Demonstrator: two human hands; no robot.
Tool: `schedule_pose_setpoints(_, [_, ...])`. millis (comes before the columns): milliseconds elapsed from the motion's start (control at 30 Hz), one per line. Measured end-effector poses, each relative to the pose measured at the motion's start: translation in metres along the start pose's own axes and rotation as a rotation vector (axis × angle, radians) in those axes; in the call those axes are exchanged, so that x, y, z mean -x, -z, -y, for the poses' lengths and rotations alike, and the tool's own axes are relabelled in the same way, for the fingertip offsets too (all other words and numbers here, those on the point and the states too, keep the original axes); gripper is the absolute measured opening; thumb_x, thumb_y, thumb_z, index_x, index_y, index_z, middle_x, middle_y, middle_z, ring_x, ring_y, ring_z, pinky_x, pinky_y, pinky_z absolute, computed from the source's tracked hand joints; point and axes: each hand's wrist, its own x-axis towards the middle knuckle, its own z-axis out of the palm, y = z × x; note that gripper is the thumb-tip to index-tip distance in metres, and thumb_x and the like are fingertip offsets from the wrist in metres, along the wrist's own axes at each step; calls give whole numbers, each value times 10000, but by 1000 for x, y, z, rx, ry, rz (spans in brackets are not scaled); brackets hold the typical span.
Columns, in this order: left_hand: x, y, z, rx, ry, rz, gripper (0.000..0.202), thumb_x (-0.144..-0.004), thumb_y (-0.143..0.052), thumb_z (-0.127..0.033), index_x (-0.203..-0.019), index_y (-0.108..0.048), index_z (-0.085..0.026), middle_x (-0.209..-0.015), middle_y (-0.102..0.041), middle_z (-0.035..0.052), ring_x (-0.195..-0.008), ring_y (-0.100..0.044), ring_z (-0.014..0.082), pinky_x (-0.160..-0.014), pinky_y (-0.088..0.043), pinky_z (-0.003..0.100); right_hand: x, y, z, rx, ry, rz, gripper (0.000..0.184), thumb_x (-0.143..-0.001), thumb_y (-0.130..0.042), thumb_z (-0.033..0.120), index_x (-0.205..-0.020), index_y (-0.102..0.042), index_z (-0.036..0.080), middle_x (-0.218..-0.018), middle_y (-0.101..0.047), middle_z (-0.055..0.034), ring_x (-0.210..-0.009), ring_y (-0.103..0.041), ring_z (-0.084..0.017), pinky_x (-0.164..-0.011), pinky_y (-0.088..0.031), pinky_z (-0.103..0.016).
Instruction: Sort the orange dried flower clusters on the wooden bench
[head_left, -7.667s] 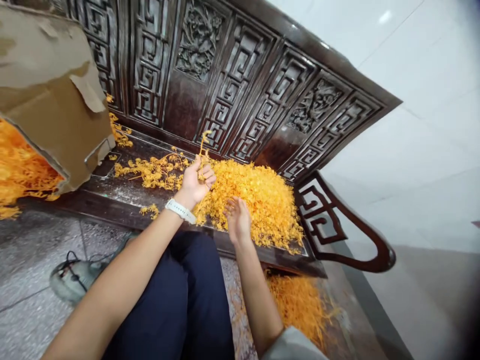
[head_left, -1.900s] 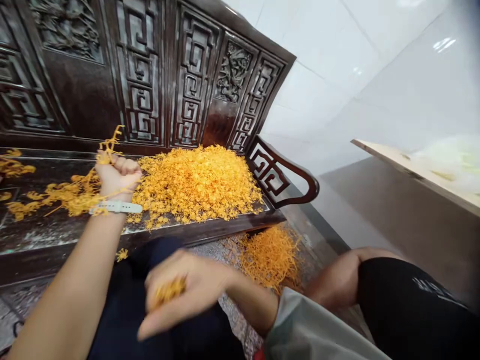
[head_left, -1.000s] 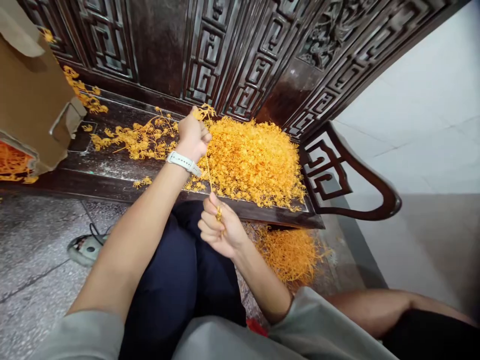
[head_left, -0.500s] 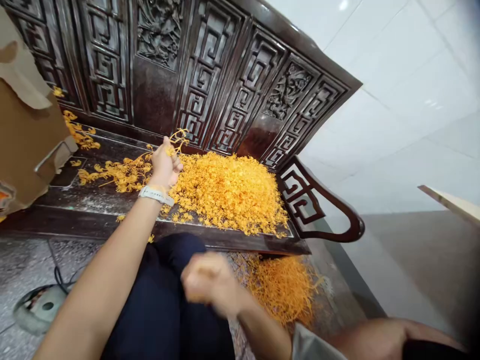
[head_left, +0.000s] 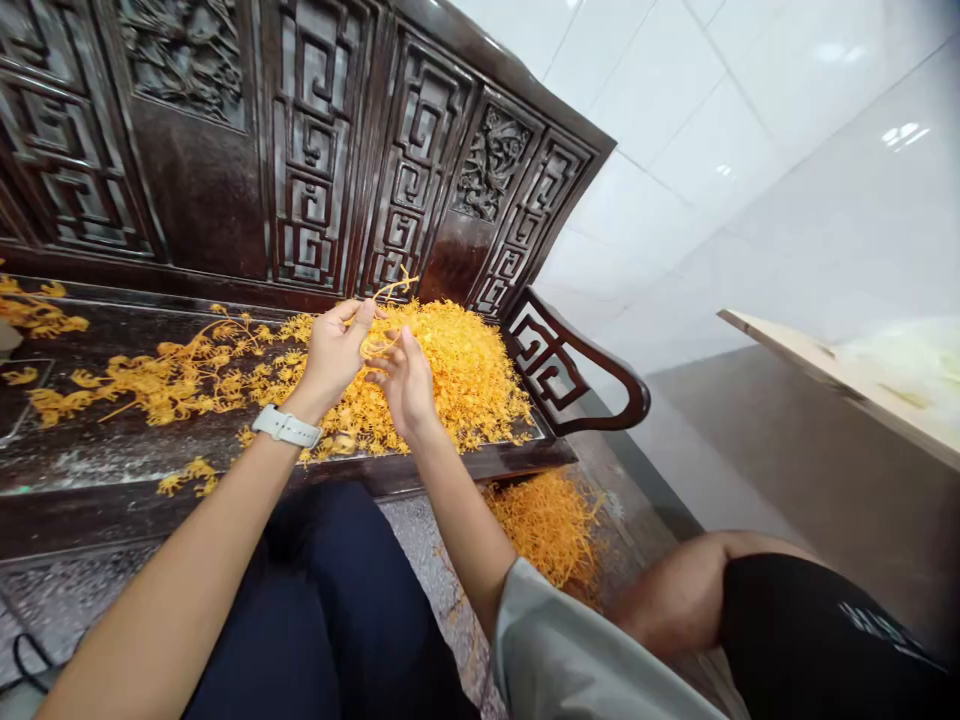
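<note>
My left hand [head_left: 337, 350], with a pale watch on its wrist, pinches a thin branching orange-yellow plastic sprue [head_left: 397, 287] above the bench. Close beside it, my right hand [head_left: 409, 388] is half curled with thumb and fingers apart, near the sprue's lower part; whether a fingertip touches it is hard to see. Behind and below both hands lies a large heap of small orange-yellow plastic pieces [head_left: 472, 370]. Sprues with pieces still on them [head_left: 165, 375] are spread to the left along the bench seat.
The dark carved wooden bench [head_left: 217, 200] has a curved armrest [head_left: 634, 400] at its right end. Bare orange sprues [head_left: 551, 525] are piled on the floor below. Another person's knee [head_left: 675, 590] is at lower right, near a pale board [head_left: 825, 370].
My right hand has risen from over my lap to beside my left hand at the sprue. The view has shifted right, and the cardboard box has almost left it.
</note>
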Motion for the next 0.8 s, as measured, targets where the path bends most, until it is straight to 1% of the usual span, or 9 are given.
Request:
schedule_pose_setpoints(67, [4,-7,2,-174,-140,-64,332,-1019,-663,-506,-866,-696,-213,-646,-500,-10,-536,-385,133,-512,-302,261,10,-4,-5,-27,-64,3,553,-873,-731,722,-1069,-579,227,-890,-657,-9,-681,-597,-123,-639,-510,-279])
schedule_pose_setpoints(167, [10,-12,2,-365,-219,20,221,-1016,-677,-397,-883,-693,-220,-629,-543,-7,-557,-437,153,-544,-281,276,11,-2,-10,4,-25,-19,514,-842,-787,683,-929,-559,230,-743,-565,42,-604,-500,-99,-583,-449,-248])
schedule_pose_setpoints(233, [11,-12,1,-385,-224,46,195,-994,-708,-361,-864,-693,-216,-589,-512,-20,-531,-407,146,-533,-245,282,11,3,-10,113,65,-39,463,-891,-756,634,-833,-538,230,-670,-503,57,-568,-447,-96,-559,-401,-246])
schedule_pose_setpoints(333, [2,-4,2,-291,-179,-92,257,-989,-733,-369,-810,-663,-199,-591,-482,-29,-506,-336,118,-503,-202,286,33,9,-3,409,177,45,478,-1039,-587,570,-724,-548,213,-642,-490,35,-579,-434,-100,-591,-368,-256])
schedule_pose_setpoints(367, [-3,2,4,-235,-136,-160,294,-993,-736,-394,-796,-637,-200,-591,-467,-37,-496,-316,110,-489,-193,283,47,10,1,487,190,122,504,-1072,-542,550,-702,-555,208,-648,-495,27,-593,-441,-100,-611,-370,-255])
schedule_pose_setpoints(433, [-14,19,8,-108,-21,-306,363,-1003,-730,-458,-788,-568,-214,-569,-413,-64,-466,-283,98,-459,-180,270,80,11,10,548,128,437,510,-1086,-534,547,-718,-611,202,-677,-541,14,-622,-486,-103,-640,-393,-250])
schedule_pose_setpoints(533, [-25,43,13,38,149,-439,420,-1017,-702,-541,-807,-509,-233,-544,-339,-94,-427,-217,83,-438,-139,263,119,12,25,485,-68,825,442,-1000,-665,611,-817,-702,211,-728,-627,-5,-662,-571,-125,-631,-429,-248])
schedule_pose_setpoints(667, [-30,54,0,110,205,-462,450,-1077,-600,-608,-848,-495,-235,-545,-258,-95,-440,-143,72,-482,-90,300,119,9,34,448,-185,618,418,-964,-698,637,-903,-718,224,-709,-615,-3,-698,-595,-150,-612,-434,-248])
schedule_pose_setpoints(800, [-28,62,-33,90,226,-586,427,-1206,-323,-421,-839,-425,-228,-563,-148,-85,-458,-80,86,-531,-57,332,99,5,19,416,-279,563,391,-964,-701,622,-966,-728,231,-721,-617,-6,-719,-597,-165,-624,-449,-259])
